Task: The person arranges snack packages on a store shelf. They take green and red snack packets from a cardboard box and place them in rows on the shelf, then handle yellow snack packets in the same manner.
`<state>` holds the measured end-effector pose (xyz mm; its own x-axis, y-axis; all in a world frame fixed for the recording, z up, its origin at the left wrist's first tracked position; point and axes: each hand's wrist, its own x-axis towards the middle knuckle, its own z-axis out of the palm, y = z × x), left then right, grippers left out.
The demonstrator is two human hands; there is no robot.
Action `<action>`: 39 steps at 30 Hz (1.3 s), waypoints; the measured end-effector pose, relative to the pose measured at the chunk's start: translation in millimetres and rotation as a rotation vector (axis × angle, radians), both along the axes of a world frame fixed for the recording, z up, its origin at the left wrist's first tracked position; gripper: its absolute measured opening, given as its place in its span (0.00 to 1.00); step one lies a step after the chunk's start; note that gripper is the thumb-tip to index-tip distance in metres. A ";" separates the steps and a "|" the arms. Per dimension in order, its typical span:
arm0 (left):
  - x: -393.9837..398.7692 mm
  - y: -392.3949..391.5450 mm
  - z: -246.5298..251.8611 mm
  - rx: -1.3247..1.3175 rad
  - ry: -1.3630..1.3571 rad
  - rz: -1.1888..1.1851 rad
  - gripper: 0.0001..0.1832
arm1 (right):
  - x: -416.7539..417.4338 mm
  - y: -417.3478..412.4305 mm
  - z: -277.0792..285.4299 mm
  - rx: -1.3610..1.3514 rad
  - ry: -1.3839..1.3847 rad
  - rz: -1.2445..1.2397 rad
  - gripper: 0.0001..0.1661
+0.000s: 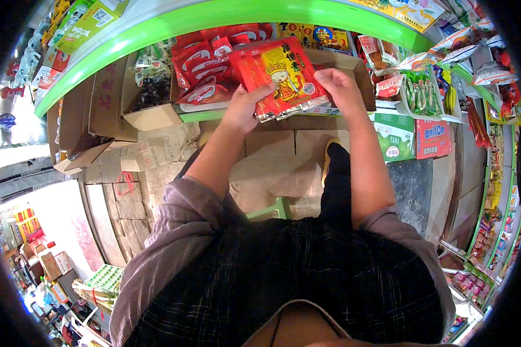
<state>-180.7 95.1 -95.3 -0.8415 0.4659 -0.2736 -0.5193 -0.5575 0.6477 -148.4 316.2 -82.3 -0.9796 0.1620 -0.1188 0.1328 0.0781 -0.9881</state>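
Red and yellow snack packets with a cartoon figure (282,78) are held in a small stack in front of the shelf, tilted, their silvery lower edges toward me. My left hand (245,106) grips the lower left side, thumb on top. At the upper right edge is my right hand (341,89), thumb and fingertips closed on the packet's side. Behind the stack, to the left, red packets (204,69) lie in rows in a tray. An open cardboard box (358,67) is partly hidden behind the packets and my right hand.
A green shelf edge (225,17) arches above the goods. Open cardboard boxes (108,99) stand at the left. On the right are a tray of green packets (421,93) and a red carton (433,138). A green plastic stool (282,208) is below me.
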 end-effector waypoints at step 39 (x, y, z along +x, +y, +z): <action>2.5 0.4 3.1 0.008 0.042 0.004 0.19 | 1.9 -17.8 8.8 0.198 -0.002 0.030 0.16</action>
<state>-178.1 95.6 -92.1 -0.8540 0.4646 -0.2343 -0.4894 -0.5645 0.6647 -146.5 298.4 -73.5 -0.9841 0.1533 -0.0896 0.1295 0.2747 -0.9528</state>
